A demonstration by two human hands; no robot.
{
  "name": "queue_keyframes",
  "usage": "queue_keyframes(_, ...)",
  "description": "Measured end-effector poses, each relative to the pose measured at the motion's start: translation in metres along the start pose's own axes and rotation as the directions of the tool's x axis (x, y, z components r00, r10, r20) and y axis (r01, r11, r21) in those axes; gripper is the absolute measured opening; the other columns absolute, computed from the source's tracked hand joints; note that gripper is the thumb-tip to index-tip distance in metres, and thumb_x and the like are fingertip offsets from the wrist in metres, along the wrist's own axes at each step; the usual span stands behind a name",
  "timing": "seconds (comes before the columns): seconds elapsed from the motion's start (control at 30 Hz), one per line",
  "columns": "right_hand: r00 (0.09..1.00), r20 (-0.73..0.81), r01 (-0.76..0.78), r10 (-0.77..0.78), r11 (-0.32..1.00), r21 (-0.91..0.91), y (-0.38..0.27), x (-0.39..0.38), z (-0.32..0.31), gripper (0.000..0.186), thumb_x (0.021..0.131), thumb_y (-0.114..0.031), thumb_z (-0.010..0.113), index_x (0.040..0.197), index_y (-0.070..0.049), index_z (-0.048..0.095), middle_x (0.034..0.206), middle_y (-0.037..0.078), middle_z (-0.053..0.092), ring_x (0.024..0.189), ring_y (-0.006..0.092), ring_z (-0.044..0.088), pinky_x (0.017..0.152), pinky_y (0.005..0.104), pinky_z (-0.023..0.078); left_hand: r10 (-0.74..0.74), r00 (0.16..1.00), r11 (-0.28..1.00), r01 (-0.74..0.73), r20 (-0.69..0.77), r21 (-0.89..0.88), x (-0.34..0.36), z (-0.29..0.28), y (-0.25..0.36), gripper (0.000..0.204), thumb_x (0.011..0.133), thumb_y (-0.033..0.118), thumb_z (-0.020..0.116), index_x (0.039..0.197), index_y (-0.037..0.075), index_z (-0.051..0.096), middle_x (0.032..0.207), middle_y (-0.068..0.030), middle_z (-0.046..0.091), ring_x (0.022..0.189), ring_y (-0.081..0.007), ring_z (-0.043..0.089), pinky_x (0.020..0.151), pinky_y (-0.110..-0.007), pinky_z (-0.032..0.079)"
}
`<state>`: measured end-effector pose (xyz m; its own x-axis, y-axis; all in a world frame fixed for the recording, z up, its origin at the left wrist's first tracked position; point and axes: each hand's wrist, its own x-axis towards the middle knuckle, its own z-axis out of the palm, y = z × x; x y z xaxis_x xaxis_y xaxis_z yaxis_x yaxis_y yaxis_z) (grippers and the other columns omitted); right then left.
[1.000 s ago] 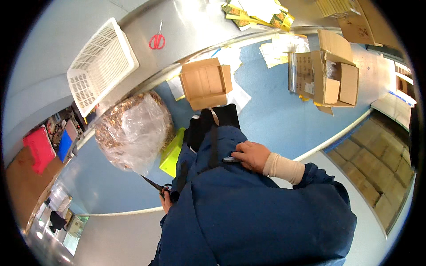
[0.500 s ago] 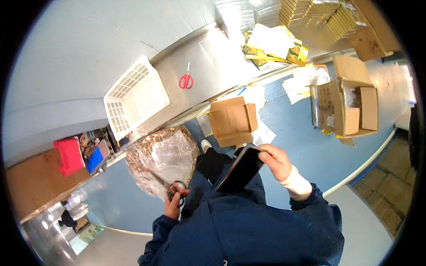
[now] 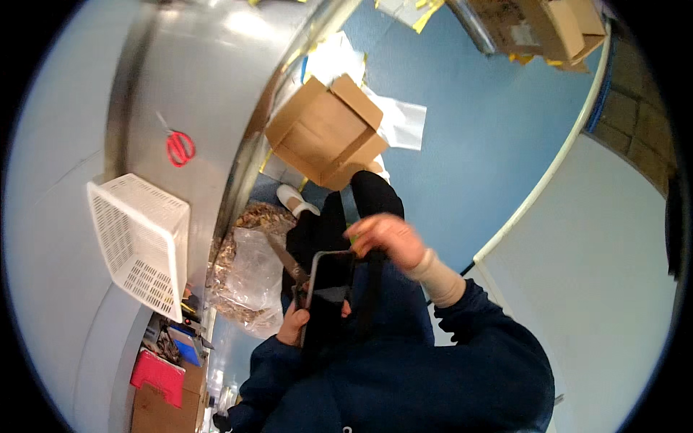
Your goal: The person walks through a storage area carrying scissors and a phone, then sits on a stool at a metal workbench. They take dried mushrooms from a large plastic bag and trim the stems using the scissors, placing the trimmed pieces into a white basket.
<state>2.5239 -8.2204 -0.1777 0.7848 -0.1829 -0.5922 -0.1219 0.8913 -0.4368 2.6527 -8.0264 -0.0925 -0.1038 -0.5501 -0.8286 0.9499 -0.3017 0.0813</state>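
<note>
My left hand (image 3: 292, 326) grips a black smartphone (image 3: 329, 292) in front of my lap, thumb on one edge and fingertips on the other. Dark-handled scissors (image 3: 287, 261) are in the same hand, their blade pointing out past the phone's left side; their handles are mostly hidden. My right hand (image 3: 390, 239) is just above the phone's upper right corner, holding nothing, its fingers loosely bent and slightly blurred. Beyond the scissors stands a large clear plastic bag (image 3: 249, 278) filled with brown dried pieces.
An opened cardboard box (image 3: 328, 133) lies ahead near my feet, beside white sheets (image 3: 404, 124). On the steel table (image 3: 216, 79) at left are red-handled scissors (image 3: 180, 148) and a white slotted basket (image 3: 141, 242). Another carton (image 3: 523, 29) stands at the far right.
The phone has gone from my right hand to my left, which also keeps the scissors. My right hand has let go and moved left. The view has turned and shifted.
</note>
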Motion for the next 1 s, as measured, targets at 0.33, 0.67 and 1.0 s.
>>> queue_keyframes(0.33,0.585,-0.743,-0.799,0.326,0.072,-0.597,0.403,-0.044,-0.296,0.037,0.085,-0.037,0.042,0.101,-0.009,0.059,0.1,0.014,0.06,0.095,0.0337,0.054,0.081,0.0398,0.042,0.007,0.955,0.968,0.067,-0.296,0.24,0.091,-0.146,0.005,0.085,0.065,0.067,0.053,0.115,-0.001,0.043,0.088,-0.0134,0.054,0.079,-0.0211,0.052,0.068,-0.03,0.043)
queue_keyframes(0.67,0.616,-0.708,-0.765,0.345,0.05,-0.642,0.475,0.02,-0.306,0.037,0.084,-0.036,0.043,0.101,-0.009,0.06,0.1,0.014,0.06,0.095,0.0335,0.054,0.081,0.0393,0.042,0.099,0.932,0.962,-0.001,-0.349,0.271,0.13,-0.183,-0.004,0.074,0.069,0.06,0.053,0.111,0.0,0.046,0.081,-0.0124,0.055,0.072,-0.0209,0.052,0.063,-0.03,0.042)
queue_keyframes(1.0,0.607,-0.594,-0.669,0.528,-0.063,-0.74,0.378,0.019,-0.328,0.036,0.083,-0.036,0.043,0.101,-0.009,0.06,0.101,0.014,0.06,0.095,0.0332,0.055,0.081,0.0389,0.043,0.253,0.905,0.964,-0.205,-0.343,0.169,0.137,-0.205,-0.009,0.066,0.07,0.053,0.055,0.107,-0.001,0.049,0.078,-0.0123,0.055,0.067,-0.0206,0.052,0.058,-0.03,0.042)
